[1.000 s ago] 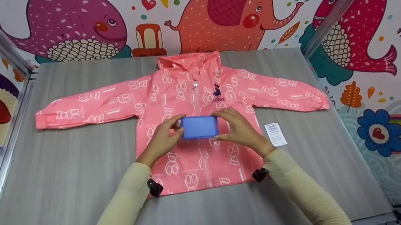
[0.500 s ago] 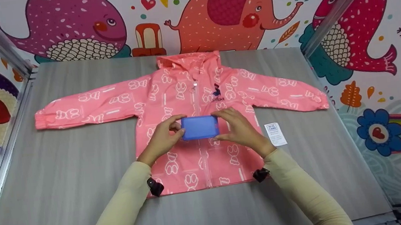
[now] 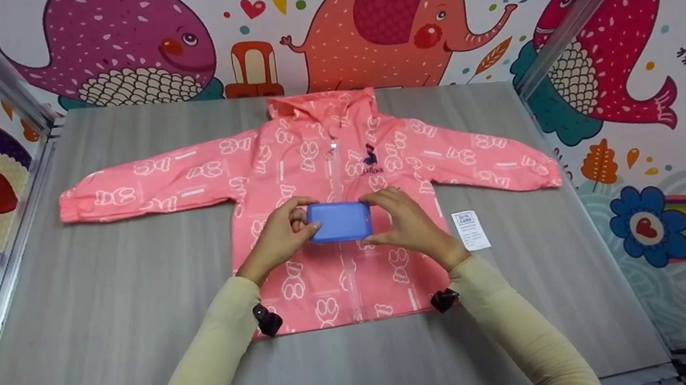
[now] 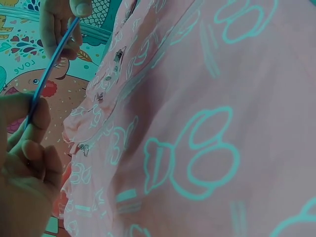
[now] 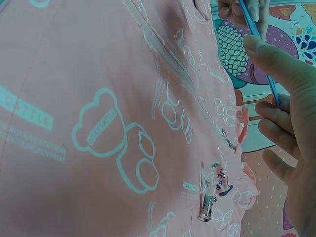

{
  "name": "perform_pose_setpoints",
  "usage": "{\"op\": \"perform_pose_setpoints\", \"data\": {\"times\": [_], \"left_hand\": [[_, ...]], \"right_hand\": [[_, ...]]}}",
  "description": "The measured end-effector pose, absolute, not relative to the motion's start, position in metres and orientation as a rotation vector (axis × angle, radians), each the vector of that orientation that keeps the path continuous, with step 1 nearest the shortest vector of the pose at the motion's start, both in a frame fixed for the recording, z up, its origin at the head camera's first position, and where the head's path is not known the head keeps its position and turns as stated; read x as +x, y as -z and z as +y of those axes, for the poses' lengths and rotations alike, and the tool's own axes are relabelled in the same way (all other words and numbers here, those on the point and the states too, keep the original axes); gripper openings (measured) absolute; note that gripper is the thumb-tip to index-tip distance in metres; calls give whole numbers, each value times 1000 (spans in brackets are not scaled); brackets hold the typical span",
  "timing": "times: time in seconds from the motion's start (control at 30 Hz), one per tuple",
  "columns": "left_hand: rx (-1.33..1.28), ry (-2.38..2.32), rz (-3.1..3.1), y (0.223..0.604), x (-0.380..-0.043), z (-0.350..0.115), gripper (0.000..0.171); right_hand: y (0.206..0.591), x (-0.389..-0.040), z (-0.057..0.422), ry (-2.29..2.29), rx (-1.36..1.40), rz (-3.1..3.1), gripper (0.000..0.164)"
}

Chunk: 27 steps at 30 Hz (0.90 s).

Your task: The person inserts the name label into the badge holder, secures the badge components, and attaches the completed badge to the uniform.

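Observation:
Over the middle of a pink hooded jacket (image 3: 301,275) with white printed figures, both hands hold a thin blue rectangular card (image 3: 340,222). The left hand (image 3: 280,235) pinches its left end between thumb and fingers. At the other end, the right hand (image 3: 408,224) grips the card's corners, thumb below and fingers above. Both wrist views show the blue card (image 4: 54,64) edge-on, raised off the cloth. The jacket lies front up, sleeves spread, zipper done up. In the right wrist view a small shiny metal piece (image 5: 206,205) is on the jacket; its kind is unclear.
A small white printed tag (image 3: 471,230) lies on the grey wood-look table (image 3: 136,306), right of the jacket's hem. Walls (image 3: 270,7) with cartoon animals and metal frame posts (image 3: 593,9) enclose the back and sides.
Both hands have shifted the blue card slightly down and to the left. The grips look much the same, and the jacket and tag stay in place.

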<state>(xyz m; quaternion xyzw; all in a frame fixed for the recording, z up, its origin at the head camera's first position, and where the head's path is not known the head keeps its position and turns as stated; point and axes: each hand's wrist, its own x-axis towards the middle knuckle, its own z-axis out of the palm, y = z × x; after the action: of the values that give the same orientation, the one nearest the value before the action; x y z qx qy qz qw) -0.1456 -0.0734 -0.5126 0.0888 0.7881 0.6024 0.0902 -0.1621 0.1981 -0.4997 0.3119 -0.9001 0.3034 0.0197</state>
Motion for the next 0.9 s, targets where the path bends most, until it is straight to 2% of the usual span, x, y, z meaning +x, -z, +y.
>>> {"op": "perform_pose_setpoints", "data": {"times": [0.2, 0.47, 0.9], "left_hand": [[222, -1805, 2328, 513, -145, -73, 42], [291, -1729, 2459, 513, -144, -73, 45], [386, -1552, 2532, 512, -143, -75, 75]], "right_hand": [[500, -162, 199, -947, 956, -2791, 79], [498, -162, 202, -953, 932, -2805, 77], [501, -165, 205, -959, 952, -2780, 78]]}}
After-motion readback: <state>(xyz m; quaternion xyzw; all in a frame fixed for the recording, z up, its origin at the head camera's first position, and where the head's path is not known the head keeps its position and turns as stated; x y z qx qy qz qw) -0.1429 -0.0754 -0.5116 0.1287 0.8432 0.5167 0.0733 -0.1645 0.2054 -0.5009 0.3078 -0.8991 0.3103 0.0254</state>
